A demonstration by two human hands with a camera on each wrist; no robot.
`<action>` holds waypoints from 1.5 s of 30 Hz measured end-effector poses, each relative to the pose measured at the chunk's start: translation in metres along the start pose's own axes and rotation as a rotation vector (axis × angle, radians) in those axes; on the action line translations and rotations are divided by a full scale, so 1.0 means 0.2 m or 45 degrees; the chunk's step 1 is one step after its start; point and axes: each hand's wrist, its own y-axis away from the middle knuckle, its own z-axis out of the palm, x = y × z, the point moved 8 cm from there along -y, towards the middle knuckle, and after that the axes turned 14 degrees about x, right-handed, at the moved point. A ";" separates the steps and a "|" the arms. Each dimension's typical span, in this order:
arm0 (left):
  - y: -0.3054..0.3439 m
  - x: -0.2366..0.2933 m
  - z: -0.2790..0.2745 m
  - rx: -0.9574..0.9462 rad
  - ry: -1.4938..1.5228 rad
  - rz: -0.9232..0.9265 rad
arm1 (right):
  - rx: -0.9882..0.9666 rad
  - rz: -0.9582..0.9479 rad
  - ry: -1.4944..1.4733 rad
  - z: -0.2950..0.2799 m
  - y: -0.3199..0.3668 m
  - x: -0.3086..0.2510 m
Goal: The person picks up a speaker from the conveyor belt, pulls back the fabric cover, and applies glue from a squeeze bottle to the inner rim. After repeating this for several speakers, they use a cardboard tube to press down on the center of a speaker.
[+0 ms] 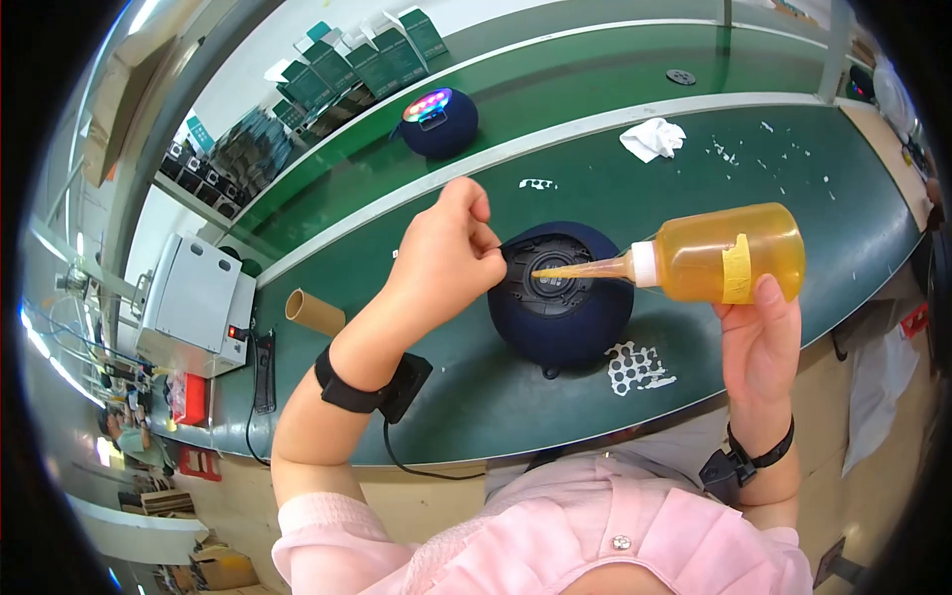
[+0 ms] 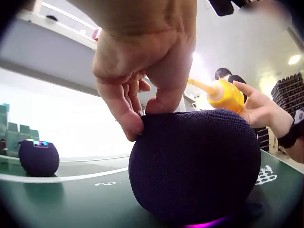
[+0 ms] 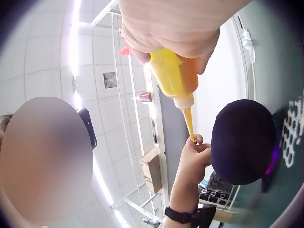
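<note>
A round dark blue fabric speaker (image 1: 555, 332) stands on the green table, its recessed black top facing up. At the left of its rim is my left hand (image 1: 446, 248); in the left wrist view the thumb and a finger (image 2: 130, 124) pinch the rim from either side. My right hand (image 1: 762, 342) grips a squeeze bottle (image 1: 694, 260) of amber liquid with a strip of yellow tape on it. The bottle lies sideways in the air, and its long pointed nozzle (image 1: 585, 269) reaches over the recess in the speaker's top.
Scraps of white perforated sheet (image 1: 640, 369) lie right of the speaker. A second blue speaker (image 1: 441, 129) with lit top stands on the back shelf, near green boxes (image 1: 367, 64). Crumpled tissue (image 1: 653, 140) is at the back, a cardboard tube (image 1: 314, 311) and grey metal box (image 1: 193, 302) at left.
</note>
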 end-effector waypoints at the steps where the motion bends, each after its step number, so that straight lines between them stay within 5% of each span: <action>1: 0.00 -0.03 0.00 -0.014 0.029 -0.011 | -0.010 -0.011 0.042 0.01 0.01 0.00; 14: 0.00 -0.06 0.00 -0.037 0.232 -0.122 | 0.005 -0.019 0.203 0.10 -0.01 0.02; 45: 0.03 -0.01 0.00 0.027 0.369 0.127 | -0.006 -0.003 0.391 0.08 -0.01 0.01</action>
